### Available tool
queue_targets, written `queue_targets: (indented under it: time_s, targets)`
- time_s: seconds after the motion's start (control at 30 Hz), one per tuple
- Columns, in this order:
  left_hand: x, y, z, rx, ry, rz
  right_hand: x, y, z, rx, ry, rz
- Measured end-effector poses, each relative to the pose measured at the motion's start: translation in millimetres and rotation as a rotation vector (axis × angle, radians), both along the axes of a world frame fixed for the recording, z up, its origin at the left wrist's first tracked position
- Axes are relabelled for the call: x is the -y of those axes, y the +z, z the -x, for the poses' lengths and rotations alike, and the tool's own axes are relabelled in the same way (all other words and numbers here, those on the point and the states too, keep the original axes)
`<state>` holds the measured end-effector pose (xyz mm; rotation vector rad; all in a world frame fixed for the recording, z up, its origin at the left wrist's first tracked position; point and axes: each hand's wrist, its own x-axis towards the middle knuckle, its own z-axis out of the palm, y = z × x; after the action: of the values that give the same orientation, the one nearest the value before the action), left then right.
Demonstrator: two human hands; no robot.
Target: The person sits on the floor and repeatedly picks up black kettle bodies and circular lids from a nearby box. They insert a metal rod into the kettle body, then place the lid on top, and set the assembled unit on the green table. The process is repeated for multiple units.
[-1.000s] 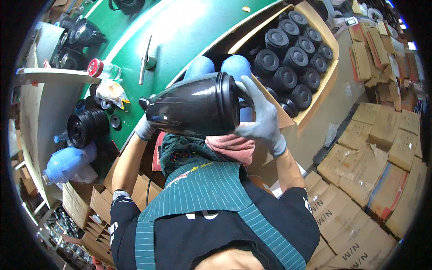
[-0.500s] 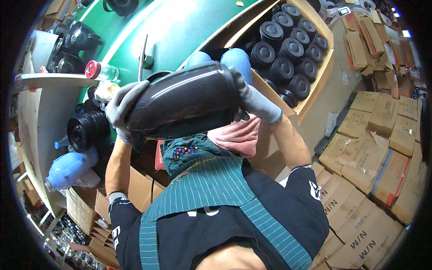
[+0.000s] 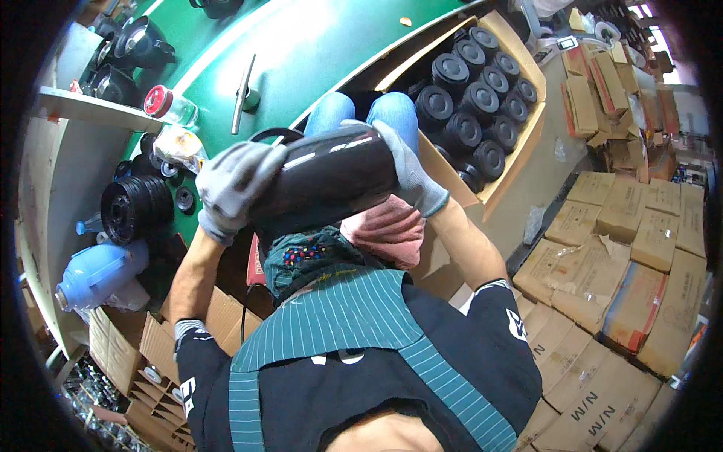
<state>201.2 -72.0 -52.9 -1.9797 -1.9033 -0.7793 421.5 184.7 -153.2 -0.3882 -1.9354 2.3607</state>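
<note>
A large glossy black cylindrical vessel [image 3: 331, 173], much like a jug body, lies sideways above my lap. My left hand [image 3: 235, 184], in a grey glove, is closed over its left end. At the right end, my right hand [image 3: 408, 175], gloved too, grips the rim with the thumb side on top. A dark curved part, perhaps a handle, shows behind the vessel near my left hand; the far side is hidden. Below the vessel, a pink cloth [image 3: 385, 232] rests on my lap beside the bunched green striped apron [image 3: 331, 309].
An open carton [image 3: 520, 151] of black round-topped pieces stands at the right. On the green table [image 3: 301, 53] are a metal rod [image 3: 242, 94] and a red-lidded jar [image 3: 169, 104]. Black ribbed rings [image 3: 135, 207] and a blue translucent bottle [image 3: 102, 273] sit left. Stacked cartons [image 3: 602, 256] line the right.
The vessel has turned and shifted slightly, its right end drawn a little left and lower. My left hand has moved further over its left end; my right hand still grips the other end.
</note>
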Motion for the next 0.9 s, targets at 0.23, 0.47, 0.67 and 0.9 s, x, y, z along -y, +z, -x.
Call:
queue_targets:
  time_s: [0.23,0.47,0.67,0.9]
  targets:
    - [15,-42,18,0.733,0.208,0.089,29,56,-10,-0.119,-0.076,-0.076]
    - [4,-10,-4,0.497,0.161,0.071,26,31,-1,-0.26,-0.226,-0.333]
    - [-4,-25,6,0.647,0.098,0.058,37,64,-15,-0.011,-0.228,-0.014]
    - [-10,-39,5,0.75,0.137,0.055,49,58,-13,-0.333,-0.28,-0.194]
